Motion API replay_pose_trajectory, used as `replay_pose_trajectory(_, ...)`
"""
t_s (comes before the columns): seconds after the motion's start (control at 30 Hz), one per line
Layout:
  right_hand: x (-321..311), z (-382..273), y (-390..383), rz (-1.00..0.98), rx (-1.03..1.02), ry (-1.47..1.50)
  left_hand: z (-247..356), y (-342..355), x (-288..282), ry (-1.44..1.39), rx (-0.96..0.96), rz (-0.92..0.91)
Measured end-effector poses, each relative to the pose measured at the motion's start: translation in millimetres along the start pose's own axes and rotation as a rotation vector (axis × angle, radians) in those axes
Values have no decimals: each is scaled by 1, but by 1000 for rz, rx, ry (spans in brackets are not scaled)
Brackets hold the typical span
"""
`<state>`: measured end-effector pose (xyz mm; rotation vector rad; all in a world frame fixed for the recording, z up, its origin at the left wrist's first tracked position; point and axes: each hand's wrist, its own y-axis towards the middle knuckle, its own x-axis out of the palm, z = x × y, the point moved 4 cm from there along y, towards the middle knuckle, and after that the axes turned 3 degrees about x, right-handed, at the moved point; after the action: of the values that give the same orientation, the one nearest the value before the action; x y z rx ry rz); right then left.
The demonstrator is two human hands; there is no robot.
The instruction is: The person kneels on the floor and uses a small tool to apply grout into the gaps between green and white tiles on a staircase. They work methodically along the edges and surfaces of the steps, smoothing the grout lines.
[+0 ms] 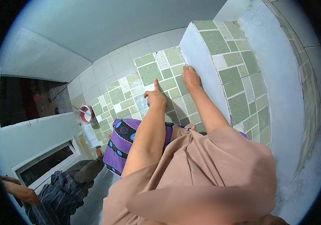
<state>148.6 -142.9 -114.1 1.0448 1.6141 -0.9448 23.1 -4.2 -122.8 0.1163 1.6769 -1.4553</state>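
I see a stair step of mixed green and pale tiles (149,73) under my hands. My left hand (155,95) rests on it, index finger stretched out onto a green tile, thumb apart and the other fingers bent, holding nothing visible. My right hand (191,78) is farther right, at the tiles beside the pale riser (197,52), its fingers curled down around something too small to make out. My forearms come up from the lower edge, over purple patterned cloth (115,153) and my brown clothing.
A red-and-white bucket (86,113) stands at the lower left end of the steps. A co-worker's arm (21,191) and dark striped clothing (59,195) are at bottom left, near a white-framed window (44,161). A dark opening (29,101) is at left. More tiled steps (243,93) rise to the right.
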Motion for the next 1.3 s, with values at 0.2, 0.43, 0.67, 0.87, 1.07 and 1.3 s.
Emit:
replay_pose_trajectory(0.2, 5, -5, 21, 110, -35, 3, -2, -4, -3, -107, -94, 18)
replay_pose_trajectory(0.43, 11, -19, 76, -15, 7, -69, -3, -3, -2, -107, -76, 35)
replay_pose_trajectory(0.67, 10, -35, 85, 4, 36, -21, -3, -5, -4, -81, -61, 34)
replay_pose_trajectory(0.87, 15, -36, 97, 107, -4, 21, -5, 1, 5, -59, -58, -24)
replay_pose_trajectory(1.07, 30, -33, 10, 54, -40, 82, -7, 10, 10, -97, -55, -7)
replay_pose_trajectory(1.3, 52, -19, -54, 322, -330, 164, 3, -6, -31, -19, -18, 209)
